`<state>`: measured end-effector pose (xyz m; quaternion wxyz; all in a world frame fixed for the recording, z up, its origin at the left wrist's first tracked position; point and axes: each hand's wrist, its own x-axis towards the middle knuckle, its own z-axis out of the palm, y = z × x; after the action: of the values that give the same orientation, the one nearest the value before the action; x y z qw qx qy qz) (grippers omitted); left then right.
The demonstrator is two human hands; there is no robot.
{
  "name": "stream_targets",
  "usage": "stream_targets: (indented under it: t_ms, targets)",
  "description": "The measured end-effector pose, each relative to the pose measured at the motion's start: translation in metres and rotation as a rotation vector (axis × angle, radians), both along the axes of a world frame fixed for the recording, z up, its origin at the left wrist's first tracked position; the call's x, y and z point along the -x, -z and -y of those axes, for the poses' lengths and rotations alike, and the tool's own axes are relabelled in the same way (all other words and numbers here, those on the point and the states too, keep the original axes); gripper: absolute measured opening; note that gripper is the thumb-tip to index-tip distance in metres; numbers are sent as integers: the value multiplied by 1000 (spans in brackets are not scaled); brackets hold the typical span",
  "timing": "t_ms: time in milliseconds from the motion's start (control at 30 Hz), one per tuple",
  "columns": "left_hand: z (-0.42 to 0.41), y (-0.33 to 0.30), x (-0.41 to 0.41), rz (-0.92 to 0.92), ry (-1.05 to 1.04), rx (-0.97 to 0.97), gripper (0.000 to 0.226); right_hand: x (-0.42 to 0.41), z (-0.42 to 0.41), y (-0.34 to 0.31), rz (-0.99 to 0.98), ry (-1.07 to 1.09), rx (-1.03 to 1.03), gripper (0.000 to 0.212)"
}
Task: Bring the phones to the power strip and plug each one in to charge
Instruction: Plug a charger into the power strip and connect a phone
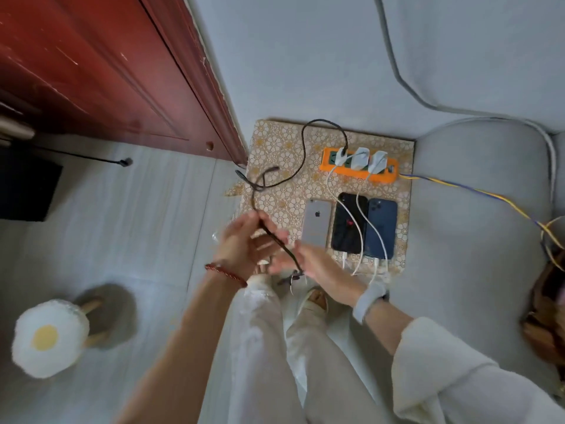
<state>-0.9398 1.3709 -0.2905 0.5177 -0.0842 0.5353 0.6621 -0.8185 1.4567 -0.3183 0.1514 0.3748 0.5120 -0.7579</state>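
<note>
A: We're over the patterned mat [275, 191], roughly centre frame. Orange power strip [360, 166] at 1 o'clock of it, three white adapters [360, 159] seated in it. No containers in view; the mat is the only carrier, and it bears the strip plus three phones.

B: Phones?

A: Side by side at 4 o'clock on the mat, below the strip: silver phone [316, 223], black phone [350, 223], blue phone [380, 228]. White cables [359, 228] reach the black and blue ones' near ends. We judge silver is the one left.

B: Hands?

A: Left hand [241, 240] at 9 o'clock of the silver phone, fingers curled round the black cable [302, 148]. Right hand [321, 264] at 6 o'clock, holding the same cable near its free end [295, 275]. Motion blur; exact finger contact we can't tell.

B: Plan?

A: Cable is looped on itself near the mat's left edge. We'd shake out that loop first, then pinch just behind the connector, line it up with the silver phone's port, push straight. Don't drag slack across the white leads.
</note>
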Motion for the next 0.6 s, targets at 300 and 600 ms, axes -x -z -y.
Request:
stream_targets:
  t_ms: [300,600]
  targets:
    - [36,9,-4,6,-324,130,18,-71,-24,-2,-26,-59,-88,24]
    - [16,23,-83,-541,575,343,15,-21,-52,-33,-268,387,155,23]
